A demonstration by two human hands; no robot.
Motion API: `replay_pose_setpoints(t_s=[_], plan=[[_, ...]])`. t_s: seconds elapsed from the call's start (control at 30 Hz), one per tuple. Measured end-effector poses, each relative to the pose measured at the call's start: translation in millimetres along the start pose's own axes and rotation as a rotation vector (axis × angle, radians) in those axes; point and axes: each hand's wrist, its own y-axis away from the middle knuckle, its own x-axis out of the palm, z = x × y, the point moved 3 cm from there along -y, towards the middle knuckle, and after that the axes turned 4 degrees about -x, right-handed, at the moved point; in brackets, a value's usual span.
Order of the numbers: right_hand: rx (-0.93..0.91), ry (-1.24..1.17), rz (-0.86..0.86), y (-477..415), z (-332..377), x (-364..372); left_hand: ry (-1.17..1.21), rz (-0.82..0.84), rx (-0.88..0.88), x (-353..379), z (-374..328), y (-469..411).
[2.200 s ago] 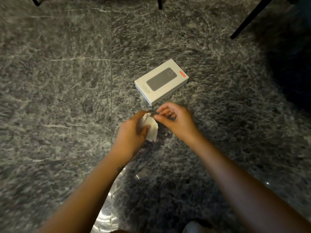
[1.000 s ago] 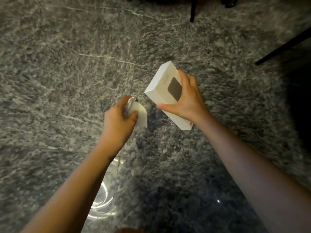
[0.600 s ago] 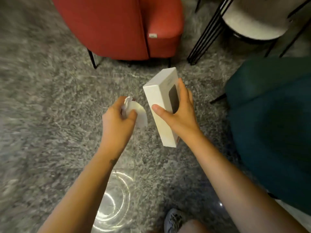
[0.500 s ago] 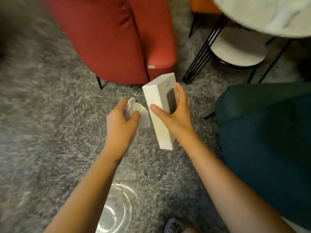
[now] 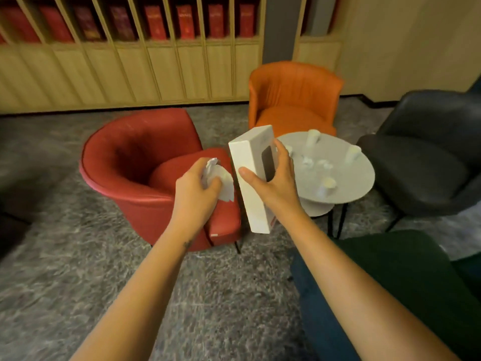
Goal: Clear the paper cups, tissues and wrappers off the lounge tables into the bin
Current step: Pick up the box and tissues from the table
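We find the table (image 5: 360, 178) ahead to our right, with cups (image 5: 326, 186) and tissues (image 5: 308, 162) on it. The near armchair (image 5: 135, 157) stands left of it, the far armchair (image 5: 294, 95) behind it, the side armchair (image 5: 426, 152) right of it, shelving (image 5: 130, 48) beyond.

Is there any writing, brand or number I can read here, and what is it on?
No text here is readable.
White box in the right hand: red tag at its lower end, blurred.
Red books: gold spine marks, blurred.
Red armchair: small white label, too small.
Tissue in the left hand: no print.
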Motion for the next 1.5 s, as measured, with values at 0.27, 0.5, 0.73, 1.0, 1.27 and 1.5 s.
replay_pose_setpoints(t_s=[0.27,0.5,0.73,1.0,1.27,1.5], plan=[[-0.001,0.031,-0.160,-86,-8,-31,0.007,0.055,0.087,39,-14,-99],[0.065,0.102,-0.351,-198,-42,-33,0.020,0.197,0.201,96,-11,-227],[0.214,0.217,-0.508,-263,-106,-76,0.049,0.410,0.231,194,-5,-310],[0.319,0.344,-0.619,-347,-195,-138,0.112,0.559,0.236,325,-30,-377],[0.462,0.442,-0.718,-418,-328,-236,0.127,0.701,0.147,518,-44,-445],[0.809,0.603,-0.708,-407,-463,-265,-0.031,0.888,0.013,646,2,-437]])
